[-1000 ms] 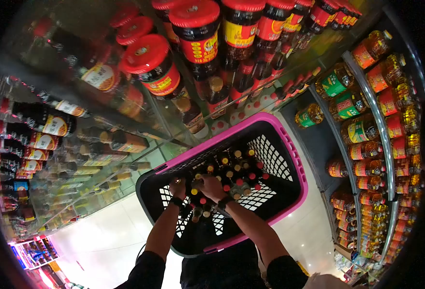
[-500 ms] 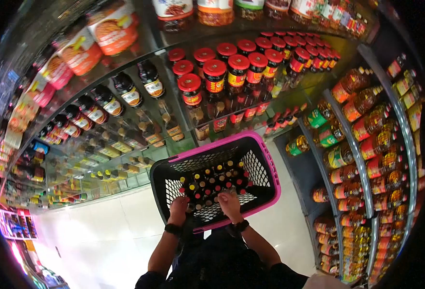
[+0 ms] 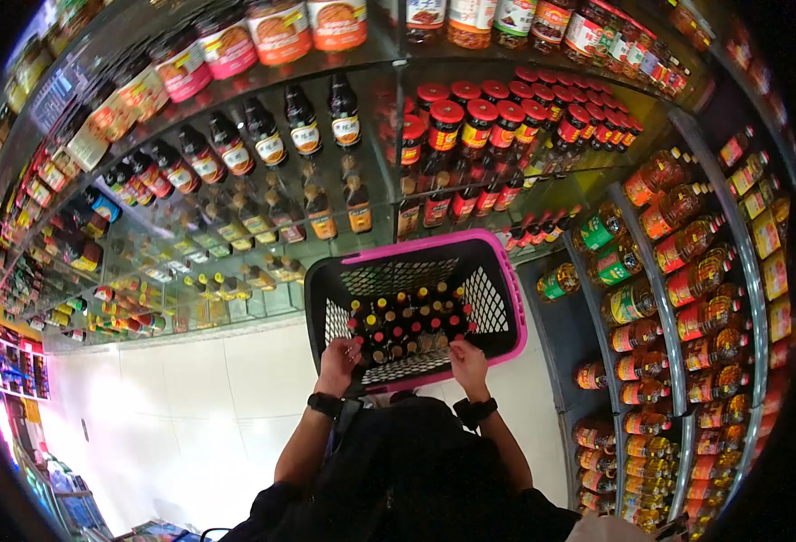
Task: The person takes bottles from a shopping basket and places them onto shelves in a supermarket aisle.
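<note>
Black basket point(image 3: 416, 246), pink rim, carries capped bottles point(image 3: 411, 330), upright, packed in rows. Basket's own support hidden. Glass shelves point(image 3: 371, 66) carry red-lidded jars point(image 3: 479, 122), dark bottles point(image 3: 265, 131). Grey side shelves point(image 3: 556, 334) carry amber bottles point(image 3: 631, 300) in tiers.

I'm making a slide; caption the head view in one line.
Left hand and right hand at the near side of a pink-rimmed basket of capped bottles, before stocked shelves.

1 head-worn cam, wide-angle, fwd + down onto nearby basket point(image 3: 407, 269), shelves point(image 3: 556, 330) farther off
</note>
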`<state>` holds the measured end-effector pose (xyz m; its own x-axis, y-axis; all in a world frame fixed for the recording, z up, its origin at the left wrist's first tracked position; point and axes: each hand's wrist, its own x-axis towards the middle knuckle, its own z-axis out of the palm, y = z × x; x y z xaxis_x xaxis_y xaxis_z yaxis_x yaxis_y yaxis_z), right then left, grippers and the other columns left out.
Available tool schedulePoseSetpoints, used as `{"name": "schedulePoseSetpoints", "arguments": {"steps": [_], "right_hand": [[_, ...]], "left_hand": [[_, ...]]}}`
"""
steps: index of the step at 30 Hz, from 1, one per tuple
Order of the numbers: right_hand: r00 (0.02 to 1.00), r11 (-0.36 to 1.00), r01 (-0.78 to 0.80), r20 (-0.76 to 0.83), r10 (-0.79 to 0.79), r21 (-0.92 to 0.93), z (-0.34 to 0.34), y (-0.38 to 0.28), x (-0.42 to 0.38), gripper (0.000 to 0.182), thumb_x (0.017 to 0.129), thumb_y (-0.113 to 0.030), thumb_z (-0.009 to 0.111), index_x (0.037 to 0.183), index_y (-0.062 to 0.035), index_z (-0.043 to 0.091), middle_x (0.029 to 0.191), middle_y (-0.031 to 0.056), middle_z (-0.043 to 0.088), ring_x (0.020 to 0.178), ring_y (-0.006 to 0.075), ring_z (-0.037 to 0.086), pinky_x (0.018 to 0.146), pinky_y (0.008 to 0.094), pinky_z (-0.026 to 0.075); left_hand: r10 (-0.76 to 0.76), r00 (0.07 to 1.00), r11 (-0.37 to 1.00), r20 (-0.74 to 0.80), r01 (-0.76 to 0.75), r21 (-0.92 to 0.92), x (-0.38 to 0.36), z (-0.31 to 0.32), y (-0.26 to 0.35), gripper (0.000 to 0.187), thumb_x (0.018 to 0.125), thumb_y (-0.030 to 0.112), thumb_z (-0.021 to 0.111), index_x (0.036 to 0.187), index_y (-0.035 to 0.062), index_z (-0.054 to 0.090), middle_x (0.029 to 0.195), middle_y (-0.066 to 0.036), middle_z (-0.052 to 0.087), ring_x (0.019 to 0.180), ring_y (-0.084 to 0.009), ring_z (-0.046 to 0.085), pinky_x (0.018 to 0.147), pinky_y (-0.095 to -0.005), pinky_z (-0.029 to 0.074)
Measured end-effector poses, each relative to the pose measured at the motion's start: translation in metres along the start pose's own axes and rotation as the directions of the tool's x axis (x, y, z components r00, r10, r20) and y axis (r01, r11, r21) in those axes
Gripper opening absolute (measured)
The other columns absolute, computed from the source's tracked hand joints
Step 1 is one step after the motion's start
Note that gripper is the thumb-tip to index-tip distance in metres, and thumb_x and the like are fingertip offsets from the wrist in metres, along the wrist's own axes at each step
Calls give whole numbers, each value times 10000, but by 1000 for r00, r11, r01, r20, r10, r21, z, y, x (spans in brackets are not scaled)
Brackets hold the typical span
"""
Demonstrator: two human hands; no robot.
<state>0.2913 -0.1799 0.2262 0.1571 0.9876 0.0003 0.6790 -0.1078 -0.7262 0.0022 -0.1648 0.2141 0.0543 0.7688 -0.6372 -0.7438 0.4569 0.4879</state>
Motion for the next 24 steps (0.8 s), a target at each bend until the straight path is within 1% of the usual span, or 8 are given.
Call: {"name": "schedulePoseSetpoints", "arguments": {"steps": [5, 9, 11, 13, 16, 21, 22, 24], "right_hand": [[991, 999, -3, -131, 7, 32, 3, 27, -28, 155, 702, -176, 616, 841, -108, 617, 650, 71, 592, 607, 252, 591, 552, 339, 462], [983, 987, -108, -138, 125, 122, 0, 48, -49, 136, 704, -57, 590, 835, -32, 621, 694, 73, 626, 633, 144, 594, 599, 264, 462], [976, 976, -159, -126, 178, 147, -5, 61, -57, 119, 691, -110, 615, 805, -74, 624, 681, 77, 628, 638, 165, 615, 592, 289, 472], [981, 982, -145, -108, 158, 120, -5, 71, -57, 113, 689, -105, 610, 796, -70, 623, 673, 78, 626, 628, 176, 612, 588, 293, 468], [979, 986, -165, -125, 162, -14, -7, 84, -47, 118, 680, -95, 608, 795, -76, 625, 680, 82, 623, 648, 195, 612, 592, 299, 466], [988, 982, -146, -31, 151, 119, 3, 92, 1, 167, 681, -173, 605, 824, -92, 632, 743, 89, 625, 715, 255, 607, 621, 342, 469], [982, 974, -189, -30, 187, -126, -2, 78, 10, 229, 691, -213, 609, 884, -89, 628, 791, 86, 630, 736, 286, 599, 645, 370, 472], [986, 968, -166, -13, 167, -188, -7, 66, 29, 234, 695, -216, 611, 898, -100, 630, 792, 82, 631, 741, 286, 599, 651, 373, 475]], "left_hand": [[85, 988, 990, -130, -70, 119, -26, 22, -9, 135, 773, 121, 495, 845, 34, 568, 775, -48, 560, 654, -140, 524, 575, -243, 417], [240, 971, 944, -20, -228, 240, -1, -32, -44, 119, 778, 142, 502, 796, 45, 569, 740, -63, 562, 603, -138, 524, 518, -240, 411], [142, 980, 983, -136, -123, 139, 3, -47, -55, 108, 781, 151, 496, 743, 67, 552, 670, -53, 555, 517, -133, 495, 442, -245, 376], [312, 944, 937, -107, -288, 195, -2, -50, -60, 86, 761, 133, 494, 700, 87, 532, 591, -28, 520, 450, -122, 448, 392, -245, 329], [27, 972, 995, -234, -49, -92, -21, -48, -47, 54, 732, 106, 490, 709, 94, 537, 581, -17, 498, 456, -114, 442, 403, -234, 328], [91, 931, 991, -353, -121, -65, -22, -54, -44, 54, 696, 101, 504, 723, 103, 551, 591, -12, 495, 484, -115, 459, 431, -227, 352], [105, 928, 982, -358, -153, -110, -16, -56, -49, 49, 692, 99, 505, 699, 101, 554, 568, -6, 487, 496, -115, 467, 429, -226, 346], [244, 915, 969, -321, -238, 57, -5, -54, -57, 51, 692, 96, 504, 688, 100, 554, 562, -6, 487, 498, -114, 469, 429, -225, 345]]}}
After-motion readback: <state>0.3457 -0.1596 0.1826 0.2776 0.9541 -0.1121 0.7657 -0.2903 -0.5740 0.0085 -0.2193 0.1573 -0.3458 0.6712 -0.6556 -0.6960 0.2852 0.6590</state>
